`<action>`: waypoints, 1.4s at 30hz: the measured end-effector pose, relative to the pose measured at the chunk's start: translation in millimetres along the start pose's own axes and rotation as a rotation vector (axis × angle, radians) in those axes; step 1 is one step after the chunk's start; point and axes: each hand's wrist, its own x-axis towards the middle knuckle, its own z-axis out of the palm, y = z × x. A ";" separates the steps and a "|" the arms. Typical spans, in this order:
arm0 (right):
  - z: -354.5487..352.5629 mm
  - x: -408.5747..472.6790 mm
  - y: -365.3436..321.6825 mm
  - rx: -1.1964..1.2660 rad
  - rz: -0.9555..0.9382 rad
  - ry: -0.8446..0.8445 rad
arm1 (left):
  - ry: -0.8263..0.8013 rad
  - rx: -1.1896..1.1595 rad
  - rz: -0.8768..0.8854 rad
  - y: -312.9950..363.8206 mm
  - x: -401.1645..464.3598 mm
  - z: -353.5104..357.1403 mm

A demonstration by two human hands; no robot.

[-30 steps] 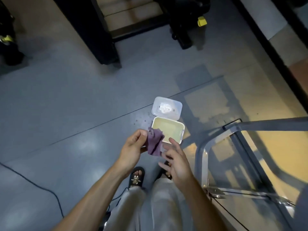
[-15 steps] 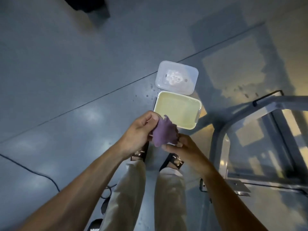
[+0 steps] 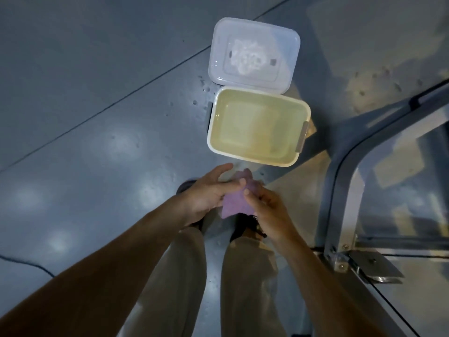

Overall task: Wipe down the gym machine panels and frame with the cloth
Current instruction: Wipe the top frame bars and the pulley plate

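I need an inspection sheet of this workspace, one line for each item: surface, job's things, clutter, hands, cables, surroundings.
Surface: grey glossy floor with a seam line; droplets beside the tub.
Job's things: purple cloth held between both hands; grey machine frame at the right, untouched.
Clutter: open tub of yellowish liquid on the floor; its clear lid lies just beyond it, touching its far rim.
Hands: left hand and right hand both pinch the cloth.
Cables: dark cable on the floor at the left.
Surroundings: bolted metal bracket at the frame's foot.
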 end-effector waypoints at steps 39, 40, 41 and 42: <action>-29.5 182.0 13.3 -0.698 -0.165 0.227 | 0.380 1.473 0.587 10.1 144.3 -23.4; -29.0 177.6 16.5 -0.710 -0.217 0.244 | 0.359 1.532 0.575 8.2 144.8 -26.2; -28.7 173.1 21.3 -0.719 -0.275 0.249 | 0.357 1.552 0.558 5.9 145.6 -28.8; -28.0 166.8 24.7 -0.749 -0.330 0.244 | 0.363 1.549 0.543 4.8 146.1 -30.2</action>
